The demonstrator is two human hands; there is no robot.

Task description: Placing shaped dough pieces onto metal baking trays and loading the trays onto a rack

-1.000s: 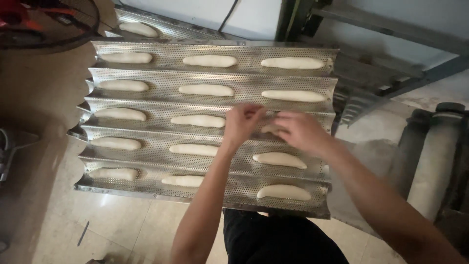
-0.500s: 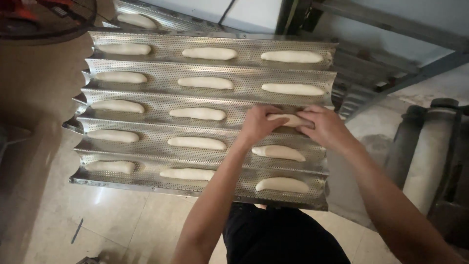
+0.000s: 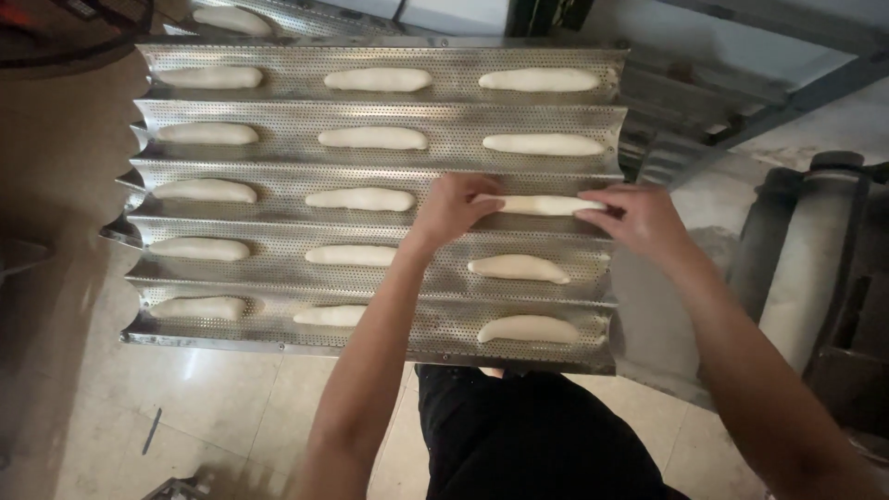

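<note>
Since a second ago both hands have spread apart along the dough piece, which now lies stretched out longer in its channel; before, the hands were bunched close together over it.

Head view: the left hand (image 3: 458,208) grips the left end of the dough piece (image 3: 535,205) with its fingers curled over it, and the right hand (image 3: 639,218) pinches the right end. The piece sits in the third channel from the far edge of the perforated metal tray (image 3: 278,167), in its right column. Its long axis runs left to right along the channel, level with the tray's ribs.

The tray has five channels, each with three dough pieces, fifteen in all with the held one. All lie the same way, lengthwise in their channels. One more piece shows on a second tray (image 3: 231,17) behind. Below the tray's near edge is a tiled floor (image 3: 222,417).
</note>
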